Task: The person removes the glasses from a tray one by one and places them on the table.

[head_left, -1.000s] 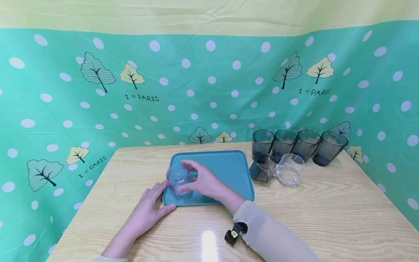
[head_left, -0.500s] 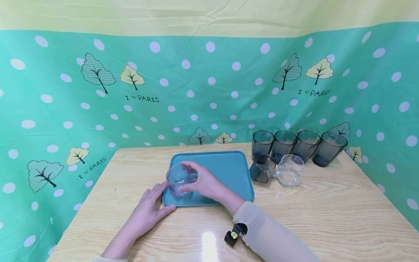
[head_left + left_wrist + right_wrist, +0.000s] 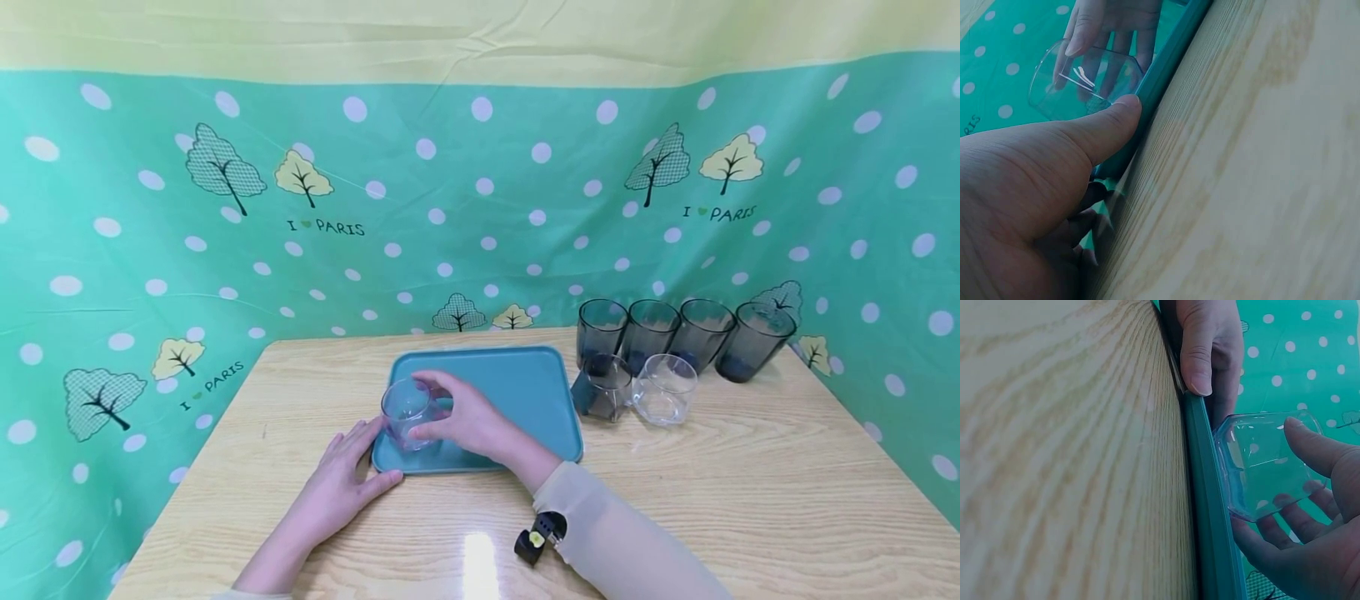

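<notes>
In the head view, a clear drinking glass [image 3: 401, 421] stands upright at the left end of a teal tray [image 3: 517, 387]. My right hand [image 3: 476, 422] holds it from the right, the thumb on the near side and the fingers round the far side. The right wrist view shows the faceted lower part of the glass [image 3: 1266, 465] between thumb and fingers. My left hand [image 3: 341, 477] lies at the tray's near left corner. Its thumb touches the near rim, and the fairly straight fingers reach along the left side, close to the glass.
Right of the tray, several tall dark grey glasses [image 3: 702, 333] stand in a back row. Before them are a short grey glass [image 3: 607, 390] and a short clear glass [image 3: 664, 393], very near each other. A polka-dot curtain [image 3: 480, 200] hangs behind the wooden table [image 3: 735, 500].
</notes>
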`<state>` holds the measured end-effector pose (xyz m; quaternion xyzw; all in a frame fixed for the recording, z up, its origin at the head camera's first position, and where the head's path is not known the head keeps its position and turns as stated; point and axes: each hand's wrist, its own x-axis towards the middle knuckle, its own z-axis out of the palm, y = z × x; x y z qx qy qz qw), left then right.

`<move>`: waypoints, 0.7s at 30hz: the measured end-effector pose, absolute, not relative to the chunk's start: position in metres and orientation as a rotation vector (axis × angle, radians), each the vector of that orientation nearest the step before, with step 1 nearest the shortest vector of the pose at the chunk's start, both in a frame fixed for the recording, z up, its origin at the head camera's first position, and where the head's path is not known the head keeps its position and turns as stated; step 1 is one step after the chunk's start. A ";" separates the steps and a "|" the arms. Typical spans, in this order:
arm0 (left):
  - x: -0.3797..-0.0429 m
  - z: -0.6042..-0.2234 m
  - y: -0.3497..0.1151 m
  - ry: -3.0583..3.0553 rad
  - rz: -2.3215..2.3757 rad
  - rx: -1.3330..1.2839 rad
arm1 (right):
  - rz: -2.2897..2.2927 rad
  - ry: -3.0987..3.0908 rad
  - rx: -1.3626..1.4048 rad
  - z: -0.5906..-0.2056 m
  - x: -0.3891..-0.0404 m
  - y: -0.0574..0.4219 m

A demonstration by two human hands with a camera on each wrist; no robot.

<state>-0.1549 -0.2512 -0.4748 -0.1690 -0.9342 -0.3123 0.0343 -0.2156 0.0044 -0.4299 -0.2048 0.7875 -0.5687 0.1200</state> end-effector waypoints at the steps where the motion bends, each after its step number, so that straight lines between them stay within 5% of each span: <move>1: -0.155 -0.475 -0.251 -2.873 -0.960 -0.519 | -1.662 2.302 -0.597 -0.430 -0.216 0.004; 21: -0.154 -0.474 -0.250 -2.869 -0.973 -0.519 | -1.662 2.339 -0.614 -0.430 -0.217 0.004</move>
